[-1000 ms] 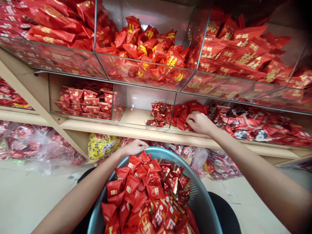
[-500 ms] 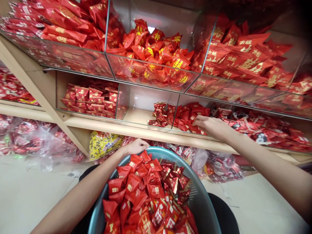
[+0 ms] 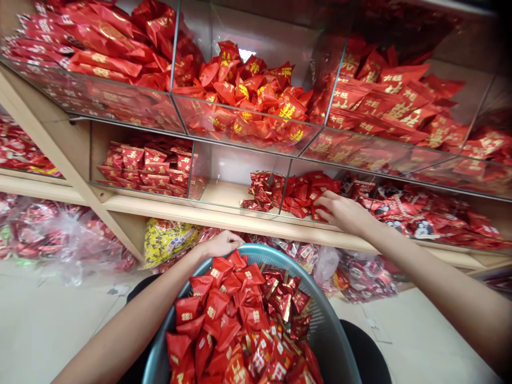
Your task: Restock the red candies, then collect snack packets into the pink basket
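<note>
A grey-blue plastic basket [image 3: 325, 314] sits low in front of me, heaped with red and gold wrapped candies [image 3: 236, 320]. My left hand [image 3: 222, 244] grips the basket's far rim. My right hand [image 3: 340, 211] reaches into a glass compartment on the lower shelf and lies flat, fingers spread, on a small pile of red candy packets [image 3: 306, 191]. Whether it holds any packet I cannot tell.
Glass dividers split the wooden shelf [image 3: 224, 216] into bins. Above, an upper glass tier [image 3: 248, 120] is packed with red packets. A bin at left holds stacked red packets [image 3: 146, 165]. Below the shelf lie a yellow candy bag [image 3: 168, 239] and clear plastic bags [image 3: 68, 234] on a pale floor.
My right hand has shifted slightly within the bin, from closed over the packets to lying flatter on them. The left hand stays on the basket rim.
</note>
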Demonstrator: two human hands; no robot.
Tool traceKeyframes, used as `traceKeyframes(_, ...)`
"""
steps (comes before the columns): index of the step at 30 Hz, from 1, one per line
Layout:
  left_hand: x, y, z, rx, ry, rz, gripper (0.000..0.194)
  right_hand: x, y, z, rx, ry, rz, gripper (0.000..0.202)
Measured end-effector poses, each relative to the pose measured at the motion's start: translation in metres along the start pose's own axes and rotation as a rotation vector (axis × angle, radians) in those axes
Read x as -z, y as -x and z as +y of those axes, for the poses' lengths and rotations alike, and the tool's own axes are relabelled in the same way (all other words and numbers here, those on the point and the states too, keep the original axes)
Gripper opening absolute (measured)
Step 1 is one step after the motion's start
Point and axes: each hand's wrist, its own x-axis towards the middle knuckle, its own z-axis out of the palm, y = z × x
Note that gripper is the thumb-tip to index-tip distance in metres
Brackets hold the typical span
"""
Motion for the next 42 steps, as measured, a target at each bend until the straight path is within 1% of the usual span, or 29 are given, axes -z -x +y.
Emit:
traceKeyframes(4,0.000,-0.001,-0.002,0.001,0.001,0.006,0.034,-0.004,-0.007,-0.002,-0.087,-0.014,0.036,0.028)
traceKeyframes(9,-0.001,-0.001,-0.003,0.000,-0.001,0.008,0.033,0.000,-0.008,-0.003,-0.167,0.045,-0.003,0.031)
traceKeyframes(12,0.000,0.000,-0.002,-0.008,-0.008,0.008,0.032,0.006,-0.008,0.004,-0.188,0.030,-0.011,0.035)
traceKeyframes(14,0.000,0.000,-0.001,-0.012,-0.011,0.009,0.033,0.008,-0.008,0.011,-0.203,-0.015,0.039,0.034)
traceKeyframes(17,0.000,0.000,-0.001,-0.012,-0.016,0.012,0.032,0.008,-0.009,0.018,-0.214,-0.125,0.137,0.027)
traceKeyframes(19,0.000,-0.001,-0.002,-0.011,-0.020,0.019,0.032,0.005,-0.009,0.020,-0.227,-0.216,0.150,0.022)
traceKeyframes(23,0.000,-0.001,-0.005,-0.011,-0.027,0.029,0.032,-0.005,-0.007,0.018,-0.299,-0.443,0.089,0.019)
traceKeyframes(26,-0.001,-0.001,-0.006,-0.012,-0.031,0.027,0.032,-0.012,-0.004,0.018,-0.329,-0.686,0.028,0.020)
traceKeyframes(29,0.000,-0.001,-0.004,-0.015,-0.036,0.020,0.033,-0.016,0.000,0.016,-0.288,-0.869,-0.025,0.019)
traceKeyframes(31,0.000,-0.001,-0.002,-0.017,-0.042,0.011,0.034,-0.018,0.002,0.014,-0.224,-0.853,-0.016,0.018)
traceKeyframes(33,0.000,0.000,0.000,-0.018,-0.048,0.004,0.035,-0.020,0.003,0.012,-0.146,-0.759,0.044,0.017)
traceKeyframes(35,0.000,0.001,0.003,-0.018,-0.058,0.002,0.036,-0.021,0.004,0.011,-0.071,-0.670,0.146,0.017)
traceKeyframes(38,0.001,0.003,0.007,-0.012,-0.075,0.011,0.036,-0.018,0.009,0.006,0.016,-0.578,0.357,0.022)
traceKeyframes(42,0.001,0.006,0.011,-0.006,-0.082,0.017,0.036,-0.003,0.028,-0.012,0.016,-0.464,0.654,0.022)
